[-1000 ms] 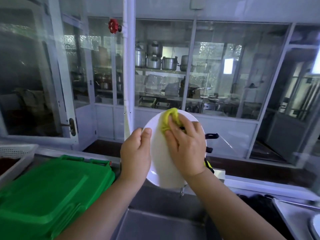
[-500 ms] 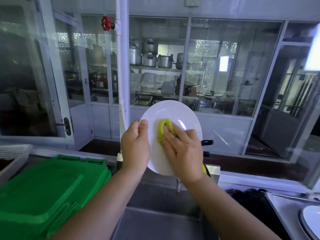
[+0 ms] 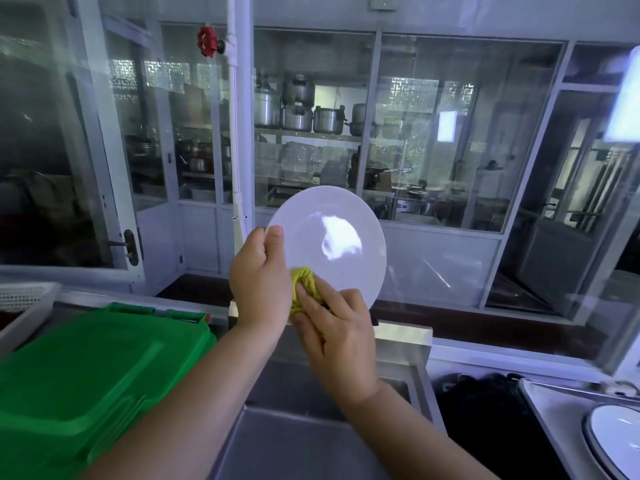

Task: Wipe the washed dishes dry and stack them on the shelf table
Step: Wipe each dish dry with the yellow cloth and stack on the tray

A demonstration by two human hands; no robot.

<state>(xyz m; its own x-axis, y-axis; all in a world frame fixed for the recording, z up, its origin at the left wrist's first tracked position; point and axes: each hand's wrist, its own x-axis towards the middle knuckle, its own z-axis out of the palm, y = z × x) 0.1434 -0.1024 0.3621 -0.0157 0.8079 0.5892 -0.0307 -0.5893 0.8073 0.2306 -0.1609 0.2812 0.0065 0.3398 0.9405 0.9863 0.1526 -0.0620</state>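
Observation:
A white round plate [image 3: 332, 237] is held upright over the steel sink [image 3: 298, 434], its face toward me. My left hand [image 3: 259, 282] grips its left rim, thumb on the front. My right hand [image 3: 341, 337] presses a bunched yellow cloth [image 3: 304, 284] against the plate's lower left part, fingers curled over the cloth. The lower edge of the plate is hidden behind both hands. Another white dish [image 3: 614, 441] lies on a tray at the bottom right.
A green plastic lidded bin [image 3: 86, 382] fills the lower left. A white perforated basket [image 3: 24, 299] sits at the far left. A white pipe [image 3: 239, 133] with a red valve [image 3: 206, 41] runs up before the glass partition. A dark item [image 3: 481, 407] lies right of the sink.
My right hand has slid the yellow cloth from the plate's top down to its lower left. The plate has risen slightly and turned its face more toward me.

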